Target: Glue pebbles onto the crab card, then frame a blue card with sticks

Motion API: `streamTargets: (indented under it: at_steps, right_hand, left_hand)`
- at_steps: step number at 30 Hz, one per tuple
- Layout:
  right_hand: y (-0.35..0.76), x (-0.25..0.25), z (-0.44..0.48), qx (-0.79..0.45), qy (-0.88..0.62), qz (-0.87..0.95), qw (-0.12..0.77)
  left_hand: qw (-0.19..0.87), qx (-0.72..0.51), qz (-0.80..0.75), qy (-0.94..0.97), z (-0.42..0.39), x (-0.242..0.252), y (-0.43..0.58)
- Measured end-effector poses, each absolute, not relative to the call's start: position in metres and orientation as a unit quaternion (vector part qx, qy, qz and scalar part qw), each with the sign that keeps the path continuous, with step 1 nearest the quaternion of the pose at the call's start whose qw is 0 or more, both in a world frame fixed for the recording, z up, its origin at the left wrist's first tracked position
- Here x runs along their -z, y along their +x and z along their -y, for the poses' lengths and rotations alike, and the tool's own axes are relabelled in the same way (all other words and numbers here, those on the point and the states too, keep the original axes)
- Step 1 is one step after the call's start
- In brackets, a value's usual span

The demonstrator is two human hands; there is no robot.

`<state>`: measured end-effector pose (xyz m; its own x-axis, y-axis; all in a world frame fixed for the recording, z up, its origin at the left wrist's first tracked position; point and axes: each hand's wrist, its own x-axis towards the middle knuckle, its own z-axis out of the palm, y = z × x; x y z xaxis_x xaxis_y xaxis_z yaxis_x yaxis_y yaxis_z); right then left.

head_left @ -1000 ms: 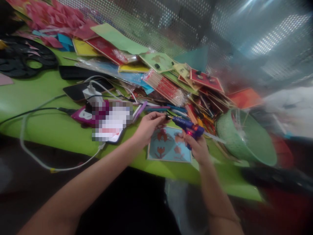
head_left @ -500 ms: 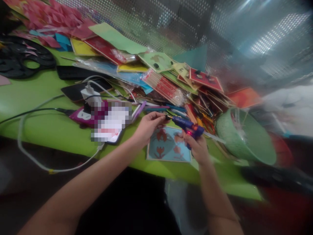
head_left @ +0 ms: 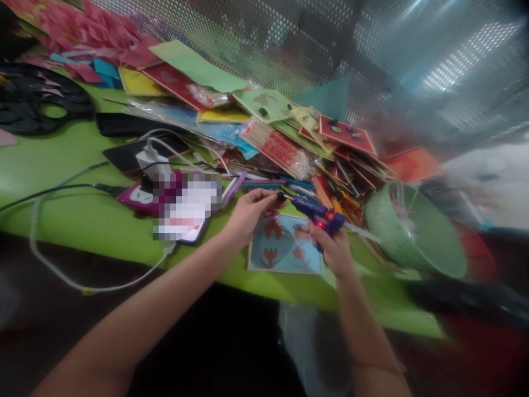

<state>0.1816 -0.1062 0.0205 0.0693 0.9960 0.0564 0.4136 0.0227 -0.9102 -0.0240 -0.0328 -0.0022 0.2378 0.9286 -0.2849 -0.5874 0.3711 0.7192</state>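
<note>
My right hand (head_left: 336,251) is wrapped round the handle of a blue glue gun (head_left: 312,207), its red light lit and a pale glue stick (head_left: 361,230) poking out at the back. The gun's nozzle points left, right at a small dark piece (head_left: 281,196) pinched between the fingertips of my left hand (head_left: 250,212). The piece is too small to name, and I cannot tell whether nozzle and piece touch. Below both hands lies a light-blue card (head_left: 285,259) with orange-brown flower and figure shapes, partly covered by my hands.
Left of my arm are a phone (head_left: 190,207), a purple power strip (head_left: 144,196) and looping white cable (head_left: 61,281). A green bowl (head_left: 417,242) stands at right. Coloured cards (head_left: 264,103), packed sticks (head_left: 276,148) and pens pile up behind. A black tray (head_left: 76,99) sits far left.
Almost nothing differs. Both hands keep their places, the glue gun's nozzle still held at the small dark piece; the view has shifted only very slightly.
</note>
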Motion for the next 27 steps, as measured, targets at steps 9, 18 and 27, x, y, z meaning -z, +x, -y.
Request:
streamTargets:
  at_steps: [9, 18, 27]
  right_hand:
    - [0.1813, -0.0216, 0.1071, -0.349, -0.611, 0.585, 0.403]
    - [0.1835, -0.0196, 0.1065, -0.357, -0.614, 0.572, 0.411]
    - [0.1842, -0.0166, 0.1083, -0.361, -0.607, 0.587, 0.397]
  left_hand:
    - [0.75, -0.508, -0.348, 0.241, 0.0328, 0.0024, -0.024]
    - [0.75, -0.522, -0.336, 0.227, 0.0318, 0.0017, -0.0241]
    - [0.756, -0.505, -0.35, 0.226, 0.0325, -0.0001, -0.024]
